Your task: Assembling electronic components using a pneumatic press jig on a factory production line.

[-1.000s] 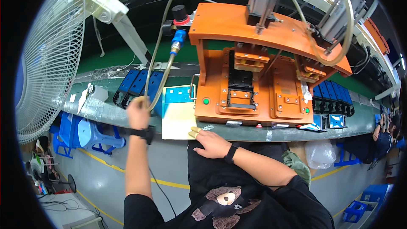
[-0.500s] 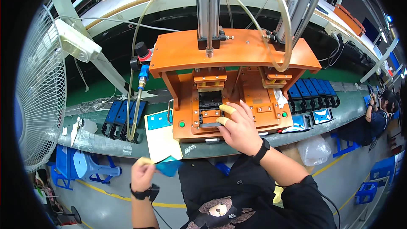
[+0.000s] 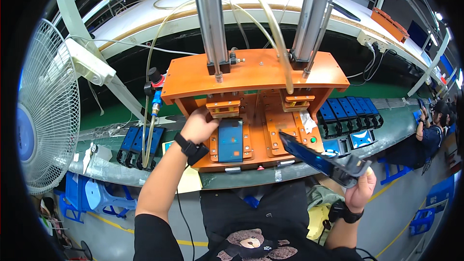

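My left hand (image 3: 200, 126) reaches under the left side of the orange press (image 3: 241, 76), beside the upper left corner of a blue panel (image 3: 230, 141). Its fingertips are partly hidden, so I cannot tell how they are closed. The blue panel lies flat on the left fixture. Off the front right of the press, my right hand (image 3: 361, 191) grips one end of a black plastic frame with a glossy dark blue face (image 3: 314, 158). The frame is tilted, its far end up over the right fixture (image 3: 280, 140).
Blue-faced black frames stand in rows at the left (image 3: 140, 144) and right (image 3: 345, 113) of the press. Two metal cylinders (image 3: 210, 24) with hoses rise above it. A yellow sheet (image 3: 189, 180) hangs over the bench edge. A fan (image 3: 50, 111) stands at far left; another person (image 3: 430, 130) sits far right.
My left hand has moved from the lower left up to the press. A blue panel now covers the left fixture. My right hand has left that fixture and holds a black frame farther right.
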### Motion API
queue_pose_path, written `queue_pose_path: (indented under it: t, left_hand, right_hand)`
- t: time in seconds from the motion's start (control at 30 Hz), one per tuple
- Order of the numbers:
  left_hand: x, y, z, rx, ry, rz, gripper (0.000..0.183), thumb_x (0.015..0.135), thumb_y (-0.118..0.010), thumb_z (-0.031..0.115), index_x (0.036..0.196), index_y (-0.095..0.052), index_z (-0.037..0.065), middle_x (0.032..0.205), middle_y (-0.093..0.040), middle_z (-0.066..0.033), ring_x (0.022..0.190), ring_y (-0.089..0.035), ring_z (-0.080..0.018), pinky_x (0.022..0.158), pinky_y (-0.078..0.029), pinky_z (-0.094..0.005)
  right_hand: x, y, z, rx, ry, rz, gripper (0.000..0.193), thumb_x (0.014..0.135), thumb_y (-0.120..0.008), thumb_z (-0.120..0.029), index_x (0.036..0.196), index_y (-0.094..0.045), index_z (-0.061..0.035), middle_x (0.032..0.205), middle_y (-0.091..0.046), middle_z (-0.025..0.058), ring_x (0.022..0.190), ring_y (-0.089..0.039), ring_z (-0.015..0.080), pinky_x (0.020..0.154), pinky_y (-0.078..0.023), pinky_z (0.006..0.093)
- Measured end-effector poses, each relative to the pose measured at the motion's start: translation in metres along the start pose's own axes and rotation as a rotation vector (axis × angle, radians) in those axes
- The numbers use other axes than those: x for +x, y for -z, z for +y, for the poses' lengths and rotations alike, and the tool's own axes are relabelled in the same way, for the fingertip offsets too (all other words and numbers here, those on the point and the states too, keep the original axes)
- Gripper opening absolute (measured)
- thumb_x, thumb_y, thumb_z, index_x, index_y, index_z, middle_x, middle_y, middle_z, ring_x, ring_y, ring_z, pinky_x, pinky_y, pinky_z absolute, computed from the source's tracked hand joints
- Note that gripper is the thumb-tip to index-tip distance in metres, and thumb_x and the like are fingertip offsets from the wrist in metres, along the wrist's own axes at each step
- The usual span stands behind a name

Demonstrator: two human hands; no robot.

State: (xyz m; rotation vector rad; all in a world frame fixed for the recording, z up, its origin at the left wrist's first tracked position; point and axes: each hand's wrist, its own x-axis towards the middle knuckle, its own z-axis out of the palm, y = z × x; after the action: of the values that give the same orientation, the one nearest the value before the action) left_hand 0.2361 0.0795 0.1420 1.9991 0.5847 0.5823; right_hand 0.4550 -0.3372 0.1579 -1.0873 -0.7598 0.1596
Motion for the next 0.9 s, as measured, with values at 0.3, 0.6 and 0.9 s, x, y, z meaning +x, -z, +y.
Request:
queue_pose_path:
  t: [0.3,0.6,0.9]
  left_hand:
    - [0.066,0.013,-0.075,0.765,-0.133,0.051,0.044,0.097,-0.055,0.027,0.135,-0.048,0.006,0.138,-0.052,-0.0145,0.128,-0.047,-0.0296,0.104,-0.043,-0.0372]
    - [0.071,0.010,-0.093,-0.073,-0.329,0.023,0.035,0.103,-0.045,0.025,0.132,-0.047,0.005,0.130,-0.055,-0.0122,0.119,-0.054,-0.0253,0.101,-0.046,-0.0391]
    - [0.056,0.029,-0.102,0.285,-0.209,-0.089,0.037,0.103,-0.044,0.020,0.136,-0.046,0.004,0.133,-0.054,-0.0125,0.118,-0.054,-0.0244,0.100,-0.045,-0.0395]
  right_hand:
    - [-0.024,0.055,0.027,0.524,-0.282,0.271,0.023,0.103,-0.049,-0.019,0.112,-0.060,-0.0015,0.105,-0.069,0.0104,0.095,-0.067,0.0240,0.092,-0.053,0.0451]
    - [-0.019,0.068,0.042,0.576,-0.298,0.319,0.022,0.103,-0.048,-0.023,0.108,-0.063,-0.0083,0.105,-0.070,0.0039,0.095,-0.067,0.0204,0.090,-0.054,0.0411]
    - [-0.023,0.087,0.042,0.623,-0.385,0.520,0.019,0.099,-0.055,-0.025,0.103,-0.064,-0.0080,0.098,-0.070,0.0065,0.098,-0.067,0.0312,0.086,-0.053,0.0476]
